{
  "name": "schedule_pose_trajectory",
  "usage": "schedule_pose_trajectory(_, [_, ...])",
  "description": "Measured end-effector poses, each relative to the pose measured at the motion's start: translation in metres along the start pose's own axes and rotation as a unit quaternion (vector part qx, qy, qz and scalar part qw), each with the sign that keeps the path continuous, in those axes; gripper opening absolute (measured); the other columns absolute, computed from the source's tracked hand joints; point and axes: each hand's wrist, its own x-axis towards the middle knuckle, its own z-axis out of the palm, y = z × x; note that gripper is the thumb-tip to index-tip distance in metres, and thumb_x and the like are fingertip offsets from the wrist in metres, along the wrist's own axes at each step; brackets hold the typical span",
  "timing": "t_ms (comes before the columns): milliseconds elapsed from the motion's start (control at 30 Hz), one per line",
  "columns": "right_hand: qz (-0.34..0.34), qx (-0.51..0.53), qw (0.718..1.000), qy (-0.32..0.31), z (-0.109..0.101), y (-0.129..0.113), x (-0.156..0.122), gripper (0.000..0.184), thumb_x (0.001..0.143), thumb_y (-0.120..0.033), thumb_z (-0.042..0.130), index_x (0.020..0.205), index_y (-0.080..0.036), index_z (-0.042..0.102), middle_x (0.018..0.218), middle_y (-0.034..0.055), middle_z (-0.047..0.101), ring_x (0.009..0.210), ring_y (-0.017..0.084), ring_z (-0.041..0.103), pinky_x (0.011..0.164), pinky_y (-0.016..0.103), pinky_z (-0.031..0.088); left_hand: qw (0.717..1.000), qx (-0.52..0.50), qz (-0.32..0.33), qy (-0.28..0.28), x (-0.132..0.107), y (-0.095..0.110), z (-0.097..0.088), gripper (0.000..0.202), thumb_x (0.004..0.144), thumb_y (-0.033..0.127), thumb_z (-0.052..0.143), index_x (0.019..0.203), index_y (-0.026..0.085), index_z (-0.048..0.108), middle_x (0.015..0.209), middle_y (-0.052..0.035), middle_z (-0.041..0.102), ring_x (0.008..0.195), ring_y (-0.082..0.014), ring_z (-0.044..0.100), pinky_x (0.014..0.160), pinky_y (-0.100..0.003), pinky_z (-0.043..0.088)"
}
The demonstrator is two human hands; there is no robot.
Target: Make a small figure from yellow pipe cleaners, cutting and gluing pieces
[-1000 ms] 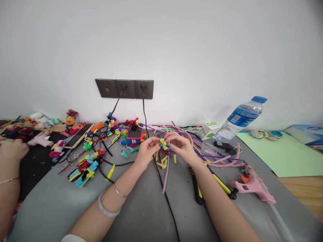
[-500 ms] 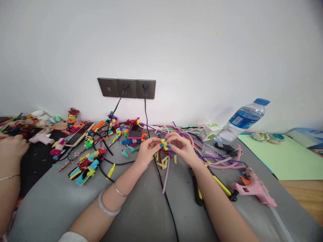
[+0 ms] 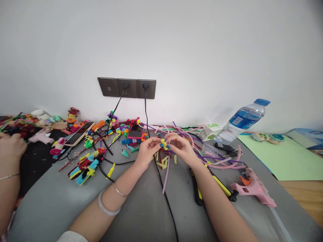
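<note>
Between my two hands, over the middle of the grey table [image 3: 141, 201], is a small yellow pipe-cleaner piece [image 3: 164, 144]. My left hand [image 3: 147, 152] pinches it from the left with thumb and finger. From the right, my right hand [image 3: 182, 149] pinches the same piece, its fingers curled over the top. Just below, short yellow pipe-cleaner pieces [image 3: 164, 164] lie scattered on the table. A lilac pipe cleaner [image 3: 166, 174] stretches toward me beneath my hands. The exact shape of the held piece is partly hidden by my fingers.
At right lie a pink glue gun [image 3: 254, 188], black-and-yellow pliers [image 3: 219, 185], a car key [image 3: 225, 148] and a tilted water bottle [image 3: 241, 121]. Pipe-cleaner figures [image 3: 85, 166] and a phone [image 3: 80, 133] sit left. A black cable [image 3: 165, 198] crosses the table. Another person's hand [image 3: 11, 148] is far left.
My hands and the yellow piece stay in almost the same place. The other person's hand at far left has shifted slightly.
</note>
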Motion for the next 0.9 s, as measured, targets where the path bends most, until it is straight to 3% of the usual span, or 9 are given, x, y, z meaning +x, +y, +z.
schedule_pose_trajectory(900, [0.009, 0.013, 1.000, 0.012, 0.0022, 0.0017, 0.0002, 0.013, 0.087, -0.036, 0.067, 0.094, -0.024, 0.068, 0.101, 0.0084, 0.064, 0.104, 0.024, 0.058, 0.090, 0.040, 0.048, 1.000, -0.022, -0.001, 0.007, -0.0003, 0.0017, 0.0019, 0.027, 0.059, 0.029, 0.085, 0.079, 0.016, 0.072, 0.078, -0.0026, 0.071, 0.070, -0.0122, 0.062, 0.069, -0.022, 0.049])
